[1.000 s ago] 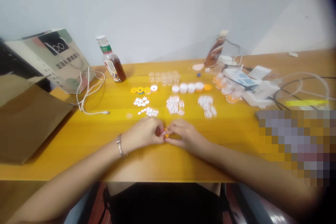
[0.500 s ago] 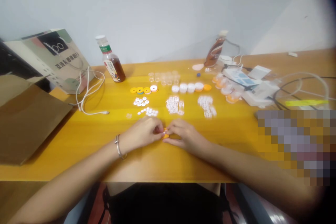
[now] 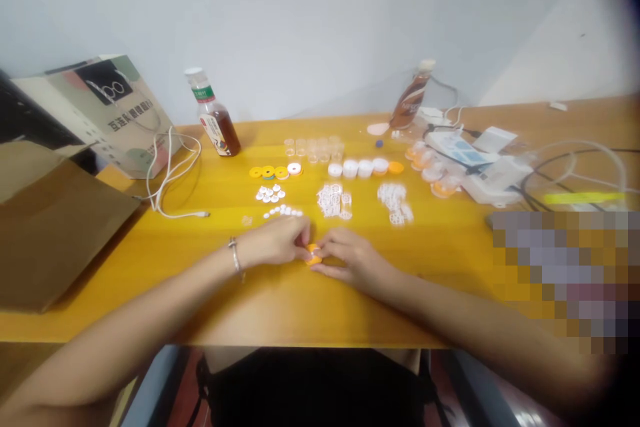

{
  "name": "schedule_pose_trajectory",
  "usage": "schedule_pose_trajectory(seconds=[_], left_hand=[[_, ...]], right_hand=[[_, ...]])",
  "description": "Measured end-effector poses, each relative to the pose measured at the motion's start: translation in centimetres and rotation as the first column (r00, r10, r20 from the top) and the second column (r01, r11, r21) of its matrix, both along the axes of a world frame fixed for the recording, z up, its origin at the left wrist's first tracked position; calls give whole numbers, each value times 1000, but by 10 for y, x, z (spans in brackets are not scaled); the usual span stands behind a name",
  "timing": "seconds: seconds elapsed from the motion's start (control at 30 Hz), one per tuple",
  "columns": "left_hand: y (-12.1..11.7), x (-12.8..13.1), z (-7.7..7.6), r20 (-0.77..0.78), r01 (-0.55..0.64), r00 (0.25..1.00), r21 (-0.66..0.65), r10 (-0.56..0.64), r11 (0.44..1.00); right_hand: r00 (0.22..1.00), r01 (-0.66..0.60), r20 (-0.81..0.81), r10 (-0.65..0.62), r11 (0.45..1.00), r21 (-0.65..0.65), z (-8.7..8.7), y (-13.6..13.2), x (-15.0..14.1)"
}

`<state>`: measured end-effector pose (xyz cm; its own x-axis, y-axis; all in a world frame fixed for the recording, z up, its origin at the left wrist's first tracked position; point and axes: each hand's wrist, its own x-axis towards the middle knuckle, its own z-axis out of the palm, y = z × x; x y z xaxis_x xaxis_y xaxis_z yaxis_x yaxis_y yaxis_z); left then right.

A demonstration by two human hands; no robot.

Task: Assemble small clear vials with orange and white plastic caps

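Note:
A small round orange cap (image 3: 313, 255) with a pale bit at its middle lies low at the table front, between my two hands. My right hand (image 3: 354, 257) grips it from the right, thumb and fingers about its rim. From the left, the bent fingers and thumb of my left hand (image 3: 281, 240) close on its edge; the fingertips are partly hidden. Just beyond my left hand are small white discs (image 3: 284, 211), partly covered by it. Farther back lie white pronged discs (image 3: 271, 194) and two heaps of white openwork pieces (image 3: 330, 201), (image 3: 393, 196).
Rows of orange and white caps (image 3: 269, 172), white lids (image 3: 350, 168) and clear cups (image 3: 314, 149) stand behind. Two bottles (image 3: 220, 128), (image 3: 411, 101) rise at the back. A brown paper bag (image 3: 65, 220) and white cable (image 3: 173, 173) are left; a power strip (image 3: 460, 147) is right.
My left hand has shifted slightly left and its wrist has turned, so more of the orange cap shows. My right hand stays about where it was, still on the cap.

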<state>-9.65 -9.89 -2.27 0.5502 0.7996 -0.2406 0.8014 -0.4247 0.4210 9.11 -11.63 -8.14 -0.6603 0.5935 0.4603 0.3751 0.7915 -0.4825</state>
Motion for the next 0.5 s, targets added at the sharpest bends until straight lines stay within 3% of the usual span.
schedule_pose_trajectory(seconds=[0.17,0.3,0.4,0.43,0.47,0.5], left_hand=[[16,19,8,-179,96,978,-82,-109,992],[12,12,18,-110,65,992,-42,-69,997],[-23,-4,38,94,-77,993,93,68,993],[-42,-6,43,153,-76,986,110,59,991],[-62,-7,45,188,-11,982,75,-3,997],[-82,-4,42,192,132,974,-28,-125,991]], right_hand=[[999,-23,-46,23,1000,-12,-1,1,-1],[998,-18,-61,16,1000,-22,-1,1,-1],[999,-16,-47,14,999,-42,0,1,-1],[999,-8,-48,6,999,-52,1,1,-1],[999,5,-51,-8,998,-64,2,1,-1],[998,17,-54,-22,997,-80,3,1,-1]])
